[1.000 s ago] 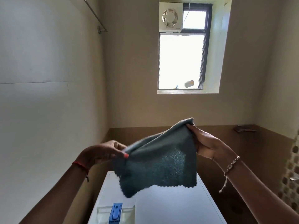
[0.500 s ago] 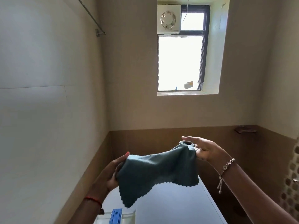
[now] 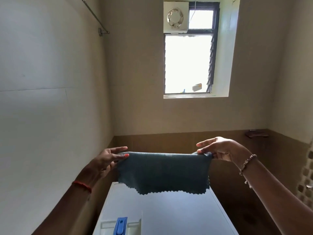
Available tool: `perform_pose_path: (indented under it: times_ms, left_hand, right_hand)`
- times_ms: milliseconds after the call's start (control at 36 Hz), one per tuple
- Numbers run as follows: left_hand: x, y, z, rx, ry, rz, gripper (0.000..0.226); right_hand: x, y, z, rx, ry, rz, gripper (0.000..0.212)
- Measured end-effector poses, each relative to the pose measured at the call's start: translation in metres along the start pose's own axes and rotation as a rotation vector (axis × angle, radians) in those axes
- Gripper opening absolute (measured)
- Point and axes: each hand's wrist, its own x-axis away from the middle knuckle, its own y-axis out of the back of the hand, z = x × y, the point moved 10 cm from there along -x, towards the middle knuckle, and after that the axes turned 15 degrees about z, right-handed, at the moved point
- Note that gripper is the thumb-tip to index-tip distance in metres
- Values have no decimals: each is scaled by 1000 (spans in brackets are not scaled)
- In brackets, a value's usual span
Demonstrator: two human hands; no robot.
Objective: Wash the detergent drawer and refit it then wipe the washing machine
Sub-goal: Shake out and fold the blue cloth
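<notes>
A dark teal cloth (image 3: 163, 173) with a zigzag hem hangs stretched flat between my two hands, above the white top of the washing machine (image 3: 177, 216). My left hand (image 3: 108, 160) pinches its upper left corner between thumb and fingers. My right hand (image 3: 221, 148) pinches the upper right corner, other fingers extended. At the bottom edge the white detergent drawer (image 3: 121, 225) with its blue insert shows at the machine's front left.
A pale wall runs close on the left, with a metal rail (image 3: 94, 16) high up. Ahead is a bright window (image 3: 188, 63) with an exhaust fan (image 3: 175, 17). Brown tiling lines the lower walls; mosaic tiles (image 3: 307, 177) stand at the right.
My hands have moved apart and come level, pulling the cloth from a slack, bunched drape into a taut flat sheet. The cloth now hangs lower over the machine.
</notes>
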Motion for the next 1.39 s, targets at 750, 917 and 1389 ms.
perform_pose_path:
  times_ms: [750,917,1389]
  left_hand:
    - [47,10,-121,-741,-470,-443,20]
    - [49,5,-127,-760,-533,-447,13]
    - [25,4,-83,-204,-294,-317,29]
  right_hand:
    - [26,20,63,155,432,-209,12]
    - [40,14,77,243,516,-237,6]
    - [35,3,56,31,436,-196,12]
